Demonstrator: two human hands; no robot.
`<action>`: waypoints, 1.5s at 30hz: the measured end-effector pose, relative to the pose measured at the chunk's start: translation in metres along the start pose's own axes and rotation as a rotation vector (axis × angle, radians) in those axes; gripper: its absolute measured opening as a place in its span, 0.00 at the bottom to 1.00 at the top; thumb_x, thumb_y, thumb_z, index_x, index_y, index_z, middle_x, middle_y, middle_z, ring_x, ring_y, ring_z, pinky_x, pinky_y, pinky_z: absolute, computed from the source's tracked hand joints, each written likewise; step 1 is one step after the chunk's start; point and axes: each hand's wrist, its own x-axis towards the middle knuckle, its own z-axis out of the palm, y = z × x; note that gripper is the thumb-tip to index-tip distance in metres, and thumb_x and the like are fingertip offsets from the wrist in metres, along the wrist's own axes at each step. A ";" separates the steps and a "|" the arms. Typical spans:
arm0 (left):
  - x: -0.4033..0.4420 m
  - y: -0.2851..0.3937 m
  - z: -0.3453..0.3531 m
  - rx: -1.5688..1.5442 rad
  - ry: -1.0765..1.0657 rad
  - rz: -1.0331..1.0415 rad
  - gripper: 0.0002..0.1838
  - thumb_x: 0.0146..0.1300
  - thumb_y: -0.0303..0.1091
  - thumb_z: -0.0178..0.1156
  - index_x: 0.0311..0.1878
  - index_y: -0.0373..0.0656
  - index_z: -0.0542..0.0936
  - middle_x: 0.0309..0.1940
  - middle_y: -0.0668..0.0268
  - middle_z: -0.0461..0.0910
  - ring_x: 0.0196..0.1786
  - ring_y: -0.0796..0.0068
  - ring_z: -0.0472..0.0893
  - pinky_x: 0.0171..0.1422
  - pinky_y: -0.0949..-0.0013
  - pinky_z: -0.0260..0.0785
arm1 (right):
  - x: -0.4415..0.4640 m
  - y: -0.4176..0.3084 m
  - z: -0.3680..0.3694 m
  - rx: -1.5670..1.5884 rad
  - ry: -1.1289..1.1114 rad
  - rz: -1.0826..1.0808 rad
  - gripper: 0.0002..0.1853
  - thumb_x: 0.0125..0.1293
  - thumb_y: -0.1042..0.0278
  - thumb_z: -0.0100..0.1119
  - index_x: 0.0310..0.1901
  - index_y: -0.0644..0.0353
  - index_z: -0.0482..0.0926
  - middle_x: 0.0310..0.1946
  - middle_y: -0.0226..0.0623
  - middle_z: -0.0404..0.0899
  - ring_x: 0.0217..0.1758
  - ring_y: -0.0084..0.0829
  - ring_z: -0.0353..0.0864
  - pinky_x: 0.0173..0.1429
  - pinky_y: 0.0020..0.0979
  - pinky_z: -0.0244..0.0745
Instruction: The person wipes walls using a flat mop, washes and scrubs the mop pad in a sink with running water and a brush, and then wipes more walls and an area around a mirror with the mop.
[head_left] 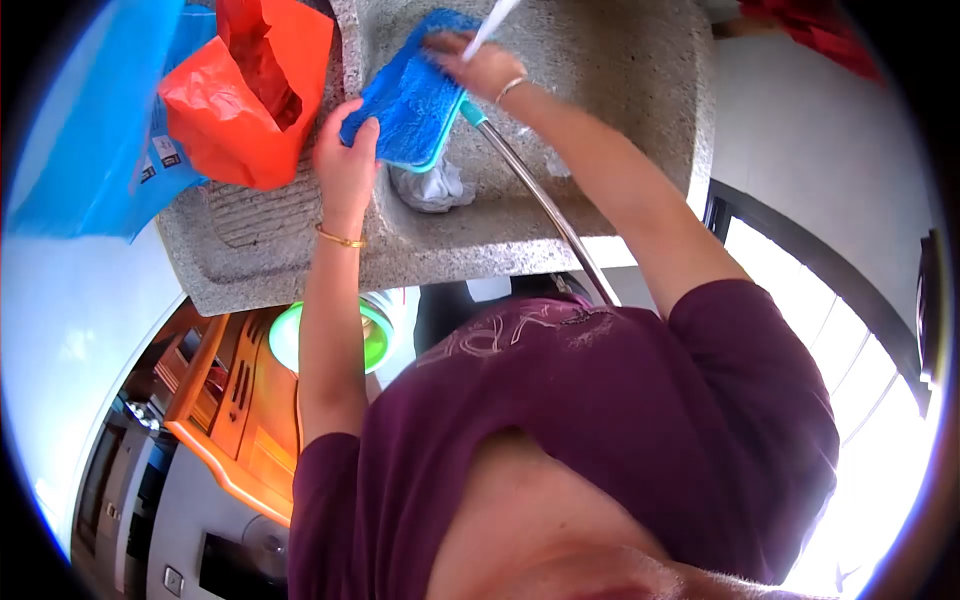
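A flat mop head with a blue pad (405, 105) is tilted over the stone sink, its metal pole (545, 200) running down toward my body. My left hand (347, 160) grips the lower left end of the pad, thumb on top. On the pad's upper right part lies my right hand (478, 66), blurred by motion, its fingers over the blue surface. A white stream or stick (490, 28), too blurred to tell, passes close to those fingers. Below the mop head, a crumpled whitish cloth or bag (432, 188) rests in the basin.
The stone sink (640, 80) has a ribbed washboard (262, 215) at its left. A red bag (225, 110) and a blue bag (90, 130) stand at the upper left. Beneath the sink are a green-rimmed bucket (375, 340) and, farther left, orange wooden furniture (240, 400).
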 end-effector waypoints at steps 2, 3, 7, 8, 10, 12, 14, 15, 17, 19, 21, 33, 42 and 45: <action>0.000 -0.002 0.001 -0.002 0.013 0.012 0.11 0.58 0.30 0.60 0.45 0.44 0.77 0.27 0.71 0.75 0.22 0.85 0.71 0.20 0.78 0.64 | 0.019 0.000 -0.040 -0.268 -0.176 0.186 0.18 0.64 0.55 0.44 0.55 0.42 0.71 0.60 0.38 0.66 0.55 0.42 0.72 0.55 0.38 0.74; 0.000 -0.004 0.001 -0.005 0.038 0.026 0.08 0.59 0.31 0.60 0.42 0.44 0.78 0.25 0.72 0.74 0.21 0.86 0.70 0.20 0.78 0.63 | 0.045 0.064 0.007 -0.496 -0.188 0.068 0.18 0.63 0.56 0.46 0.54 0.44 0.71 0.58 0.42 0.66 0.53 0.47 0.73 0.56 0.41 0.74; 0.000 -0.006 0.004 -0.098 0.100 0.045 0.05 0.58 0.31 0.61 0.37 0.43 0.80 0.21 0.74 0.72 0.19 0.87 0.68 0.18 0.79 0.61 | 0.058 0.027 -0.034 -0.420 -0.231 0.375 0.27 0.61 0.44 0.48 0.61 0.42 0.68 0.64 0.35 0.63 0.64 0.47 0.66 0.58 0.47 0.69; -0.001 -0.004 0.004 -0.061 0.111 0.026 0.05 0.58 0.30 0.61 0.37 0.43 0.79 0.21 0.73 0.73 0.18 0.87 0.68 0.18 0.79 0.62 | 0.078 0.068 0.000 -0.374 -0.199 0.470 0.27 0.62 0.42 0.45 0.60 0.44 0.68 0.64 0.31 0.63 0.64 0.47 0.66 0.60 0.47 0.68; -0.001 -0.008 0.004 -0.070 0.106 0.050 0.05 0.58 0.30 0.61 0.37 0.43 0.80 0.21 0.73 0.73 0.17 0.87 0.68 0.18 0.79 0.62 | 0.072 0.038 -0.044 -0.261 -0.327 0.202 0.25 0.65 0.45 0.42 0.59 0.46 0.70 0.60 0.39 0.67 0.59 0.48 0.70 0.61 0.45 0.67; 0.000 -0.008 0.004 -0.064 0.111 0.075 0.04 0.58 0.31 0.61 0.36 0.42 0.80 0.20 0.73 0.73 0.17 0.87 0.68 0.19 0.79 0.63 | 0.053 -0.003 -0.066 0.124 -0.241 0.302 0.23 0.66 0.48 0.42 0.58 0.49 0.71 0.60 0.46 0.67 0.54 0.53 0.73 0.62 0.45 0.66; 0.000 -0.011 0.004 -0.074 0.118 0.095 0.04 0.58 0.30 0.61 0.35 0.42 0.80 0.20 0.73 0.73 0.17 0.87 0.68 0.20 0.79 0.63 | 0.039 -0.027 -0.065 0.111 -0.217 -0.173 0.21 0.66 0.52 0.46 0.59 0.45 0.70 0.61 0.35 0.68 0.65 0.41 0.64 0.63 0.44 0.67; 0.001 -0.014 0.003 -0.063 0.117 0.113 0.04 0.58 0.30 0.61 0.35 0.41 0.80 0.20 0.73 0.74 0.17 0.87 0.68 0.21 0.79 0.63 | 0.042 -0.021 -0.056 0.108 -0.227 -0.178 0.21 0.66 0.52 0.46 0.59 0.45 0.70 0.61 0.35 0.68 0.65 0.41 0.64 0.63 0.44 0.67; 0.003 -0.023 0.003 -0.023 0.135 0.189 0.04 0.58 0.30 0.61 0.35 0.41 0.80 0.20 0.73 0.74 0.18 0.88 0.69 0.22 0.79 0.63 | 0.050 -0.015 -0.037 -1.024 -0.155 -0.805 0.21 0.63 0.57 0.50 0.58 0.49 0.71 0.62 0.34 0.68 0.65 0.42 0.64 0.63 0.44 0.67; 0.005 -0.031 0.003 0.031 0.145 0.271 0.04 0.58 0.30 0.61 0.35 0.40 0.80 0.20 0.73 0.74 0.19 0.88 0.69 0.23 0.79 0.63 | 0.059 -0.006 -0.034 -0.324 -0.264 -0.217 0.19 0.69 0.59 0.38 0.58 0.47 0.71 0.60 0.43 0.67 0.62 0.43 0.67 0.63 0.39 0.67; 0.003 -0.025 0.004 -0.035 0.120 0.212 0.03 0.59 0.30 0.60 0.35 0.44 0.80 0.20 0.78 0.70 0.19 0.90 0.66 0.17 0.80 0.58 | 0.095 0.039 -0.009 -0.610 -0.292 -0.256 0.23 0.58 0.57 0.53 0.56 0.52 0.73 0.62 0.35 0.67 0.65 0.40 0.64 0.59 0.44 0.70; 0.002 -0.018 0.002 -0.082 0.094 0.147 0.04 0.57 0.29 0.60 0.34 0.41 0.79 0.18 0.73 0.75 0.19 0.86 0.71 0.23 0.78 0.64 | 0.048 -0.023 -0.045 0.013 -0.111 -0.518 0.23 0.64 0.49 0.43 0.59 0.45 0.70 0.58 0.45 0.70 0.56 0.48 0.73 0.60 0.42 0.67; 0.006 -0.025 0.003 0.088 0.170 0.251 0.05 0.56 0.30 0.60 0.35 0.40 0.79 0.21 0.68 0.77 0.23 0.84 0.74 0.30 0.76 0.67 | 0.096 0.073 0.032 -0.497 -0.133 -0.108 0.27 0.59 0.61 0.51 0.59 0.64 0.65 0.55 0.48 0.70 0.56 0.44 0.73 0.57 0.43 0.68; -0.001 -0.010 0.002 -0.037 0.118 0.062 0.07 0.56 0.32 0.60 0.35 0.40 0.79 0.21 0.66 0.77 0.23 0.80 0.75 0.30 0.74 0.68 | 0.049 -0.012 -0.063 -0.007 -0.271 0.286 0.23 0.67 0.53 0.41 0.62 0.49 0.66 0.59 0.44 0.68 0.62 0.44 0.68 0.63 0.38 0.66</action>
